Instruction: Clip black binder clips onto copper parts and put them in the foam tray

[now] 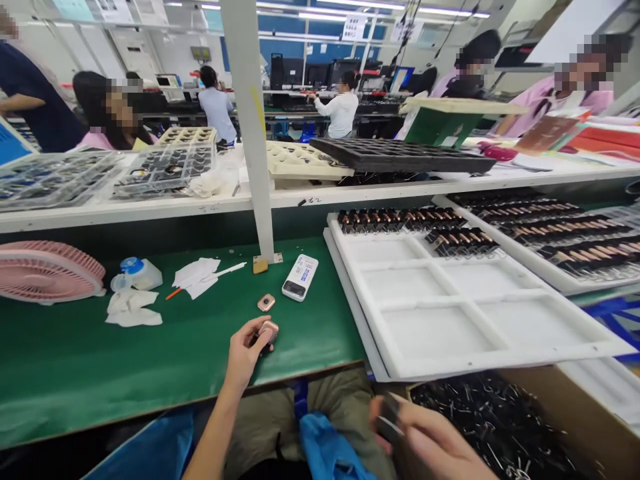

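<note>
My left hand is closed round a small rose-gold watch case above the green mat, near its front edge. A second rose-gold piece with a dark round centre lies on the mat just beyond the fingers. Low at the right, in front of the table, my right hand is blurred and grips a black binder clip. Behind the watch pieces lie a white device with a dark end and a small tan block.
At the right, a white divided tray holds rows of clipped pieces, above a cardboard box of black clips. Left are a pink fan, a blue-capped bottle and tissues. A white post rises from the mat; people sit beyond the shelf.
</note>
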Demonstrator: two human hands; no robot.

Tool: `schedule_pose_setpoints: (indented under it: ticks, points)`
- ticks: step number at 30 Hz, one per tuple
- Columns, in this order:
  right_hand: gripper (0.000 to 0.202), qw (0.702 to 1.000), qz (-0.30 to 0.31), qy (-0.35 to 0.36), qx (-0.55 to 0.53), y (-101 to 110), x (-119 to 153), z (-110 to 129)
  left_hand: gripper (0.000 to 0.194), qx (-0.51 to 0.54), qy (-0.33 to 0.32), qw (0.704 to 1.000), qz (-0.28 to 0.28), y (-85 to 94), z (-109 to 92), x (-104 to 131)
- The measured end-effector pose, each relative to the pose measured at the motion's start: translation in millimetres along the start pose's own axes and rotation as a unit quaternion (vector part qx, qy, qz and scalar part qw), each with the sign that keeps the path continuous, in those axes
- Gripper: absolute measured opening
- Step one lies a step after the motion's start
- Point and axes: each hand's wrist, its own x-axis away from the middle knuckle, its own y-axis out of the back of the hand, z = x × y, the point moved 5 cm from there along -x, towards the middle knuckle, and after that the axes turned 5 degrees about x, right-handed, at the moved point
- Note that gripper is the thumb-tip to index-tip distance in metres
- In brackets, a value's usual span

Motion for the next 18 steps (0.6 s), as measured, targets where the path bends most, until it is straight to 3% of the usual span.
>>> schedule_pose_setpoints:
  ticks: [4, 7, 9, 12, 18]
  points:
    - [0.043, 0.991, 0.073, 0.061, -0.097, -56, -80, 22, 0.048, -0.041, 0.023, 0.999, 0.007, 1.7, -1, 1]
    - [0.053, 0.980, 0.050, 0.064, -0.182, -76, -145, 17, 0.043, -0.075, 0.014, 0.996, 0.053, 3.8, -6, 3]
    - [0.054, 0.978, 0.047, 0.061, -0.194, -85, -173, 8, 0.042, -0.087, 0.012, 0.992, 0.088, 6.2, -7, 4]
    - [0.056, 0.981, 0.069, 0.057, -0.174, -93, -189, -2, 0.043, -0.075, 0.036, 0.990, 0.113, 11.8, -3, 5]
    - [0.059, 0.988, 0.106, 0.078, -0.078, -92, -180, -1, 0.038, -0.095, 0.061, 0.985, 0.131, 15.9, 2, 6]
